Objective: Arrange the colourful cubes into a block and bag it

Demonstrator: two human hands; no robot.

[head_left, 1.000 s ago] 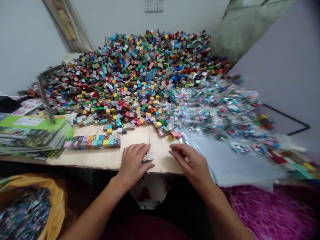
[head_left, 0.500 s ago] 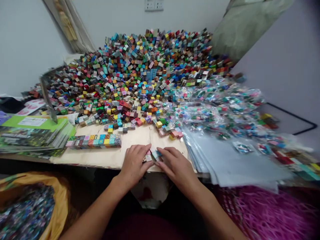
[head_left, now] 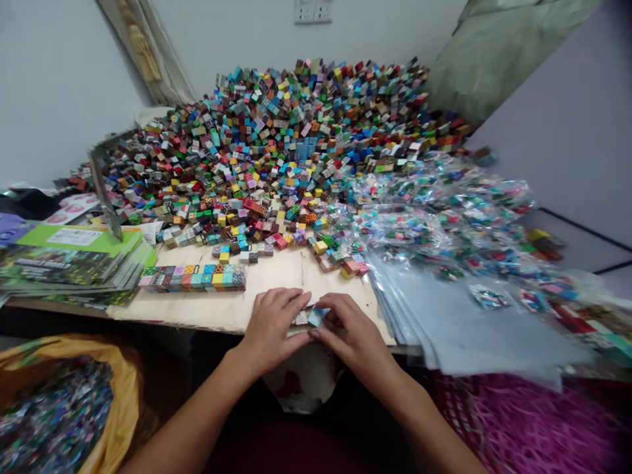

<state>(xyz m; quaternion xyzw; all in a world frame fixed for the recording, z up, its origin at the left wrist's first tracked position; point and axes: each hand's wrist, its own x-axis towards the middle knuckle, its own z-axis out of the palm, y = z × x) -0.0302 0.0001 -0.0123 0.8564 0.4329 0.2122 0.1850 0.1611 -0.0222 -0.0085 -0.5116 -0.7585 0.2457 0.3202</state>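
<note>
At the front edge of the wooden board, my left hand (head_left: 274, 322) curls around small printed cubes; one beige patterned cube (head_left: 301, 318) shows past its fingers, the others are hidden. A light-blue cube (head_left: 316, 316) sits tilted beside it, pinched by the fingers of my right hand (head_left: 351, 326). The two thumbs nearly meet just below the cubes. To the left of my hands lies a neat block of colourful cubes (head_left: 192, 278) in rows. A few loose cubes (head_left: 249, 255) rest on the board beyond.
A large heap of colourful cubes (head_left: 276, 131) fills the back. Clear bags of pieces (head_left: 409, 227) and flat plastic sheets (head_left: 459, 329) cover the right. Green printed booklets (head_left: 74, 260) are stacked left. Below stand a yellow sack (head_left: 131, 388) and pink strands (head_left: 538, 421).
The view has shifted slightly, moving the scene a little rightward. Between my hands, the light-blue cube has turned, and pinkish pieces seen by my left fingers are now covered.
</note>
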